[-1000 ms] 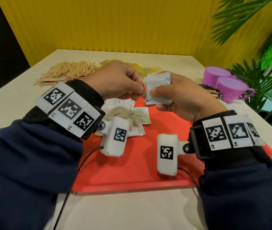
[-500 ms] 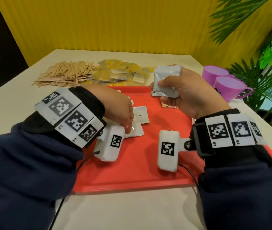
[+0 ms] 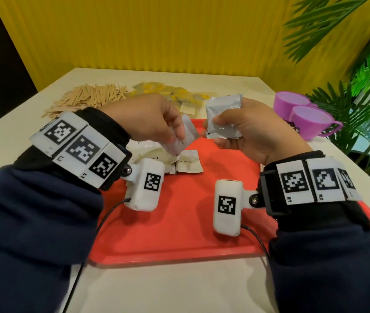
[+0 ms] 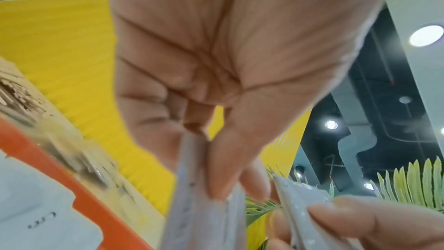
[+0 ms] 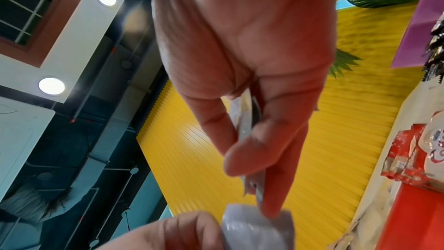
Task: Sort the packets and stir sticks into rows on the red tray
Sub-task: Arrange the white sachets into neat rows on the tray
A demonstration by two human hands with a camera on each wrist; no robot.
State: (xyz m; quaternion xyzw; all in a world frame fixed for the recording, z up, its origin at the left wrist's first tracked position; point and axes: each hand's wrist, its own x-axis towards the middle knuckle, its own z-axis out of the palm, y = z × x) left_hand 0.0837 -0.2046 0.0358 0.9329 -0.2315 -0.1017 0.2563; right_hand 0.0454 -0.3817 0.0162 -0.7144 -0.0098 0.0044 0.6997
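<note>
White packets [image 3: 188, 164] on red tray [image 3: 179, 222]; stir sticks [image 3: 89, 99] piled beyond.

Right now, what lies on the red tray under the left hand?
Under the left hand, white creamer packets lie overlapping on the red tray. The hand, the silver packet it pinches, and the wrist camera cover part of the pile, so no count is possible.

Both hands [image 3: 154, 123] [image 3: 247, 129] raised (fingers pinching)

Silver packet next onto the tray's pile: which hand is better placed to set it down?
Left, probably. The left hand pinches a single silver packet just above the white packets on the red tray; the right hand grips a stack.
</note>
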